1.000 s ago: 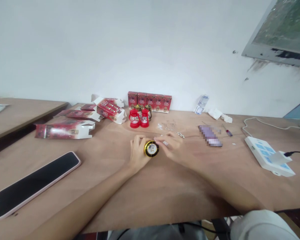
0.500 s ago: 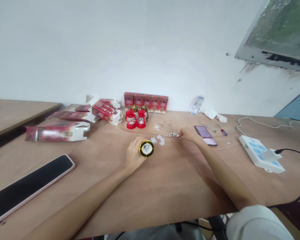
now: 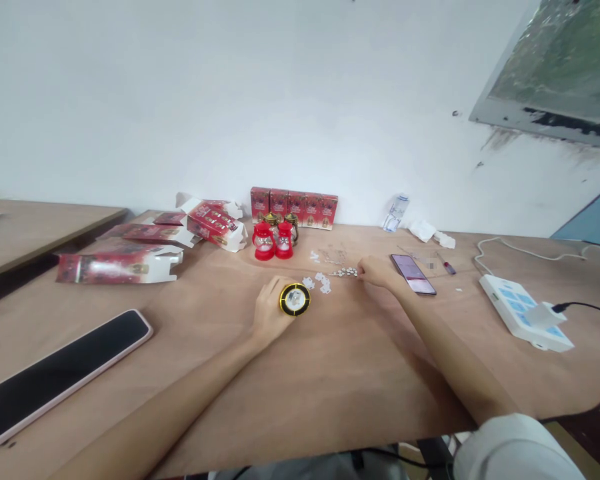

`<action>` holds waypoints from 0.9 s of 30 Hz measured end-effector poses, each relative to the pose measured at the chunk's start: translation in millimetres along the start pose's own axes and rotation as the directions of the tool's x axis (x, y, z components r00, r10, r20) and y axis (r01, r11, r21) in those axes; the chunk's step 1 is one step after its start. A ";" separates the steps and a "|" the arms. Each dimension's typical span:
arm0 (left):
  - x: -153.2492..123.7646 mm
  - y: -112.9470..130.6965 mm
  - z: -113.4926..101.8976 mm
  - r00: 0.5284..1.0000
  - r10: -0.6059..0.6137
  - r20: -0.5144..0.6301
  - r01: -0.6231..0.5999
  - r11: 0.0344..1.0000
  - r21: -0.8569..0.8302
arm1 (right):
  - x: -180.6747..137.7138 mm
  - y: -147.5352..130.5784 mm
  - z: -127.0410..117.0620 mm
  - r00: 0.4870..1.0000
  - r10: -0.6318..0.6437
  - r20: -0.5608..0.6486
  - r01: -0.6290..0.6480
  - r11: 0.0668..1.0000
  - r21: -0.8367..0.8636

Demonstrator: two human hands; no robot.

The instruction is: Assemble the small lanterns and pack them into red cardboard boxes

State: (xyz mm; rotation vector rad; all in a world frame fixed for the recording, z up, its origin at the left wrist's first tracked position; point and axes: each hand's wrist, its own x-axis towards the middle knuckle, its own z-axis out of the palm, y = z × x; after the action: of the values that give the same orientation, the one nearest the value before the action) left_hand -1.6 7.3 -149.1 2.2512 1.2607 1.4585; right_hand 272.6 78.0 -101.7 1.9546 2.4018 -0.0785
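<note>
My left hand (image 3: 270, 309) is wrapped round a small gold lantern (image 3: 295, 299), whose round black-and-gold underside with a pale centre faces me. Among a cluster of small round silvery pieces that look like button batteries (image 3: 347, 272), my right hand (image 3: 375, 271) has its fingertips pinched together; whether anything is between them is hidden. Flat white plastic pieces (image 3: 323, 283) lie between the two hands. Farther back stand two red lanterns (image 3: 265, 243), with two bronze-coloured lanterns (image 3: 293, 223) behind them.
Red printed boxes (image 3: 298, 208) line the wall. Opened cartons (image 3: 120, 265) lie at the left, near a large pink-edged phone (image 3: 65, 373). To the right are a smaller phone (image 3: 414, 274), a screwdriver (image 3: 449, 267), crumpled tissue (image 3: 423, 231) and a white power strip (image 3: 525, 312) with cables.
The whole view has shifted slightly. Both hands keep nearly the same place, the left still round the lantern and the right still at the round pieces.
</note>
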 end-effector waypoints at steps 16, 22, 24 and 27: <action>-0.8 -3.8 1.8 1.000 0.023 0.017 -0.024 1.000 0.017 | -44.5 -80.8 -5.5 0.841 -0.164 -0.516 0.499 0.604 0.621; -0.5 -2.0 0.4 0.999 0.034 0.003 -0.034 0.997 0.063 | -67.2 -131.7 -14.9 0.709 -0.305 -0.635 0.676 0.550 0.491; 0.0 -1.4 0.1 0.999 0.034 0.009 -0.035 0.996 0.084 | -65.6 -133.5 -14.1 0.688 -0.314 -0.655 0.681 0.592 0.431; 0.7 -1.1 0.0 0.999 0.044 0.007 -0.044 0.995 0.090 | -62.5 -131.2 -10.9 0.653 -0.344 -0.674 0.686 0.645 0.336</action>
State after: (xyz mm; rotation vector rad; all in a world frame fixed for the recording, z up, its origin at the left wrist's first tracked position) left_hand -2.0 8.5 -149.3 2.3525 1.3088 1.4377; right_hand 156.8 -8.9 -85.2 1.4001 3.6938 -0.3274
